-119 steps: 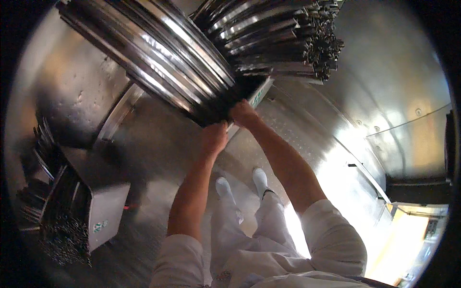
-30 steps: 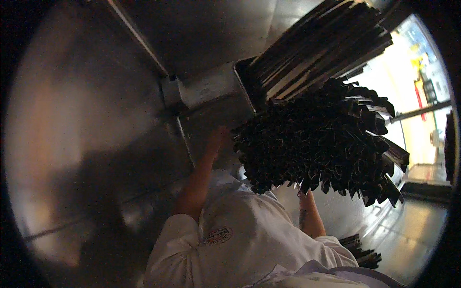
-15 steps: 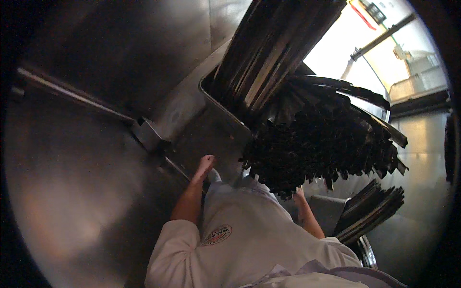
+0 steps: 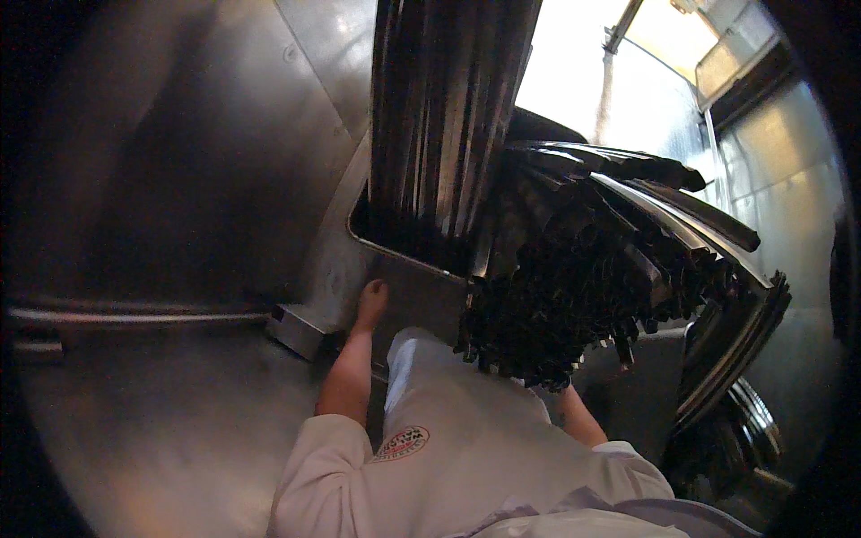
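Observation:
My left hand (image 4: 372,303) hangs beside the near wall of a dark grey bin (image 4: 417,282). Its fingers look curled into a fist, and nothing shows in them. Upright in the bin stands a tall bundle of long, thin dark strips (image 4: 439,117). To its right, a large fanned mass of similar strips (image 4: 556,296) juts toward me, ragged ends first. Only the wrist edge of my right hand (image 4: 565,393) comes out from below these ends; its fingers are hidden, so whether it holds any strips cannot be made out.
A metal wall (image 4: 179,179) runs along the left, with a horizontal rail (image 4: 152,316) ending in a box-shaped bracket (image 4: 300,332). More bundled strips (image 4: 735,359) lean at the lower right. Bright light comes through an opening (image 4: 583,81) at the upper right.
The view has turned, so the rail now lies level and the bin sits lower and nearer. My left hand has shifted slightly left and up. The lower-right bundle appears farther right.

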### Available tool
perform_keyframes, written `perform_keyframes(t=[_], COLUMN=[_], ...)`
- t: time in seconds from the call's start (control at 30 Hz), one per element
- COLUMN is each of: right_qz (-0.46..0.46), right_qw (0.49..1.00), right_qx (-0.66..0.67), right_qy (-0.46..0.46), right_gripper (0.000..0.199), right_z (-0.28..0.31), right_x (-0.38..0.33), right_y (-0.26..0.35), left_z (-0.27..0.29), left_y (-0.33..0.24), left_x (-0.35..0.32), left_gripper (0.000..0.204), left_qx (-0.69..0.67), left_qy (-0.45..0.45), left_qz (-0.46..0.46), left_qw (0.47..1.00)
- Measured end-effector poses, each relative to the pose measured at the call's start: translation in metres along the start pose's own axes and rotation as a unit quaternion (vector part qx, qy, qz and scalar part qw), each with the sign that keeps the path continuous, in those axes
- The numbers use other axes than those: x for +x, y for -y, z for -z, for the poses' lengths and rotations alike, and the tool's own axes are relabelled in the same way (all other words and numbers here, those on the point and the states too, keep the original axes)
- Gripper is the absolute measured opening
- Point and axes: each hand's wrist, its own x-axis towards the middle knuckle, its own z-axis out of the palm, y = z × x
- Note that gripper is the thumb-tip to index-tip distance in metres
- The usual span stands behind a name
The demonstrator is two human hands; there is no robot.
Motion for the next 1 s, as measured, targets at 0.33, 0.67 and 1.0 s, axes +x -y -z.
perform_keyframes(t=[0.33, 0.67, 1.0], right_qz=[-0.11, 0.038, -0.09], right_qw=[0.98, 0.946, 0.78], right_qx=[0.062, -0.32, 0.563], right_qy=[-0.155, -0.025, -0.259], right_gripper=[0.037, 0.04, 0.053], right_z=[-0.029, -0.238, -0.292], right_x=[-0.063, -0.068, 0.085], right_y=[-0.052, 0.032, 0.19], left_z=[0.029, 0.045, 0.072], left_y=[0.008, -0.016, -0.067], left_x=[0.151, 0.211, 0.205], left_gripper=[0.068, 0.049, 0.042], left_qx=[0.214, -0.052, -0.092], left_qy=[-0.13, -0.074, -0.094], left_qz=[-0.083, 0.029, 0.049], left_qw=[0.964, 0.995, 0.99])
